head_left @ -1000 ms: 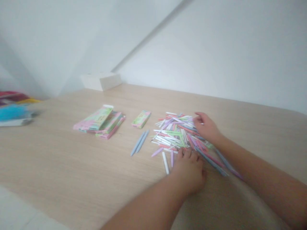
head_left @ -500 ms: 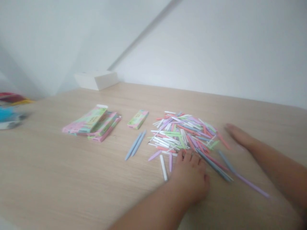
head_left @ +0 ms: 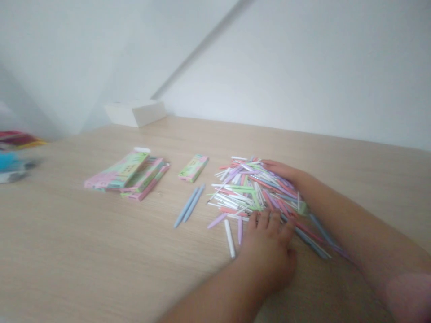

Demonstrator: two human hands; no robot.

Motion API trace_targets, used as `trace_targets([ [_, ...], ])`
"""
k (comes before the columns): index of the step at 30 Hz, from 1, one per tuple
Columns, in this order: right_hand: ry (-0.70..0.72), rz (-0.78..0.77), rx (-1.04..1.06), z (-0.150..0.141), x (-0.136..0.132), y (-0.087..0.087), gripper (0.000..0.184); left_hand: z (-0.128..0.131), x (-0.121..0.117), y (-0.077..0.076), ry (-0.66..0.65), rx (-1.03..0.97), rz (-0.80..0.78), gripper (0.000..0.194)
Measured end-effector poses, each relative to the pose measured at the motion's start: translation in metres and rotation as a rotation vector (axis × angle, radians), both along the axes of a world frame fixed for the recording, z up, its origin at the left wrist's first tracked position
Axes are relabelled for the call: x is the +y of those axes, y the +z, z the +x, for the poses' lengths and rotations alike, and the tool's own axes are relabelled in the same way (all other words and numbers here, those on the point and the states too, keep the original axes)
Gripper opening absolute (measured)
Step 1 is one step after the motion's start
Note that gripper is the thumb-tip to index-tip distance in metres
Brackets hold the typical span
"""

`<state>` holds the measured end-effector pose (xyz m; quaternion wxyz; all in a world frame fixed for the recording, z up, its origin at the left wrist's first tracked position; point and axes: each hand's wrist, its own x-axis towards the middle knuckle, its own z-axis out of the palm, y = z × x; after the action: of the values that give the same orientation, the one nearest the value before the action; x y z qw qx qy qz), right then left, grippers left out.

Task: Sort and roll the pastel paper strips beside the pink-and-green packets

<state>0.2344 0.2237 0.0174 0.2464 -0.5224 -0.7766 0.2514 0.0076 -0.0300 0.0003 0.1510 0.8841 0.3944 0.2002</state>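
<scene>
A loose heap of slim pastel sticks (head_left: 249,190) in pink, lilac, green, white and blue lies on the wooden table (head_left: 84,242). My right hand (head_left: 283,172) curves around the heap's far right side, with its fingers on the sticks. My left hand (head_left: 269,251) presses against the heap's near edge, its fingertips on the sticks. Neither hand grips anything. A white stick (head_left: 229,238) and a lilac stick (head_left: 239,231) lie just left of my left hand. Two blue sticks (head_left: 189,206) lie apart, left of the heap.
Pink and green packets (head_left: 124,175) lie stacked left of the heap, with a single packet (head_left: 193,168) beside them. A white box (head_left: 134,113) stands against the wall at the table's back. Blurred red, yellow and blue items (head_left: 13,157) lie at far left.
My right hand has moved left from the table's right side onto the heap, and the stray sticks on that side now lie closer in. My left hand has hardly moved.
</scene>
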Motion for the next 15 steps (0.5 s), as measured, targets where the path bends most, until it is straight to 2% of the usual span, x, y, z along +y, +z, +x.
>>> trace_targets([
  [6,0.141,-0.02,-0.027,-0.015,-0.013,-0.005,0.065,-0.002,0.003,0.001,-0.005,0.012,-0.017,0.077],
  [15,0.238,0.0,-0.093,-0.032,-0.046,-0.009,0.056,-0.002,0.004,0.001,-0.004,0.039,0.032,0.081],
])
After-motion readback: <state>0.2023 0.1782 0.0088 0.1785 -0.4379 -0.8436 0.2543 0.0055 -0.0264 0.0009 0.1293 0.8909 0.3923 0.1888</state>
